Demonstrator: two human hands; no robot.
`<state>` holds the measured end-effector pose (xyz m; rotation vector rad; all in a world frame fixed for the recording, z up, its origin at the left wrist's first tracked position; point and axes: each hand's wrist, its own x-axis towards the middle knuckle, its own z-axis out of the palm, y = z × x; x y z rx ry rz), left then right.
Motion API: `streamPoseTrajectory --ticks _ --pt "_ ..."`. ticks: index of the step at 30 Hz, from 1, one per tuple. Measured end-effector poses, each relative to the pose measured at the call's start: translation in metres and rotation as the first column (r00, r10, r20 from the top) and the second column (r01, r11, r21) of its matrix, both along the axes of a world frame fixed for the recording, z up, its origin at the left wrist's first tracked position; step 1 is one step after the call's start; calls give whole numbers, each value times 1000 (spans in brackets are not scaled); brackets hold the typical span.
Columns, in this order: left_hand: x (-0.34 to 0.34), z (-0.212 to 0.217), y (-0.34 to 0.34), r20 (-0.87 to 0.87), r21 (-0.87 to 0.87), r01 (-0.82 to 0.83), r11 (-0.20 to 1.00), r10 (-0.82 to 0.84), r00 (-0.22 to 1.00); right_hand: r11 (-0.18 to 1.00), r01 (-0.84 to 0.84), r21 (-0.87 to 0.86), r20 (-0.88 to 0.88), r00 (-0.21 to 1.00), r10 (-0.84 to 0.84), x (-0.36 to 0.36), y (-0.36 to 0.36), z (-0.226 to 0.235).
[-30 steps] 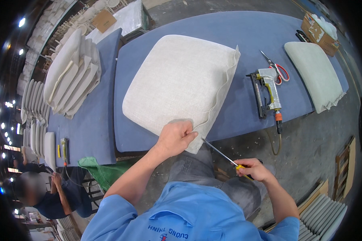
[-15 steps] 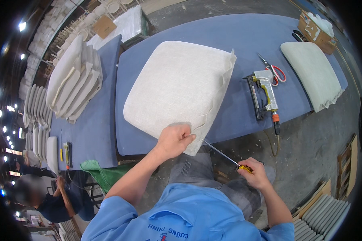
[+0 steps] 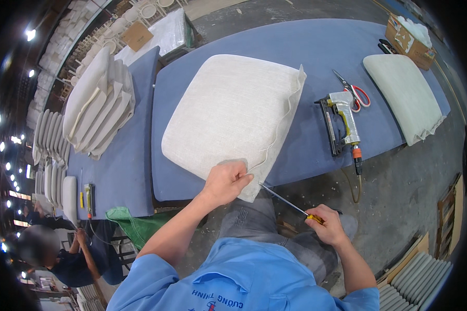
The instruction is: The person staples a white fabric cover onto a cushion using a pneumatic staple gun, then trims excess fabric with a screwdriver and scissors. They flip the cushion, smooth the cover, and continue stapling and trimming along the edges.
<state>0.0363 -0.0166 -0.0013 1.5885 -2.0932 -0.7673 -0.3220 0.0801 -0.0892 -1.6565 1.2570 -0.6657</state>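
A pale fabric-covered seat cushion [image 3: 233,109] lies on the blue padded table, its near corner hanging over the front edge. My left hand [image 3: 225,182] is closed on that corner, pinching the fabric near a loose, wavy flap along the cushion's right side. My right hand [image 3: 325,224] is wrapped round the yellow handle of a screwdriver [image 3: 286,201]. Its long metal shaft points up and left, the tip at the edge of the fabric flap near my left hand. Whether the tip is under the fabric, I cannot tell.
On the blue table [image 3: 296,41], a staple gun [image 3: 343,122] with a hose lies right of the cushion, beside red-handled scissors [image 3: 354,90]. Another cushion [image 3: 404,96] and a cardboard box [image 3: 410,44] are farther right. Stacked cushions [image 3: 98,103] stand left. A co-worker [image 3: 72,254] sits lower left.
The screwdriver and my right hand have shifted very slightly, the tip a little lower along the flap. My left hand keeps its hold on the cushion's corner.
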Motion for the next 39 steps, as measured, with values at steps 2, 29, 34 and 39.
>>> streamPoseTrajectory --ticks 2,29,34,39 --pt "0 0 0 4 14 -2 1000 2 1000 1000 2 0 -2 1000 -2 1 -1 -1" --pt "-1 4 -2 -11 37 8 999 -8 1000 995 45 -90 -54 997 -50 0 -5 7" --pt "0 2 -2 -2 19 13 1000 -13 1000 998 26 -51 -52 998 -29 3 -10 9" --pt "-1 4 -4 9 12 22 1000 -22 1000 728 -197 656 489 846 -212 8 -15 -28"
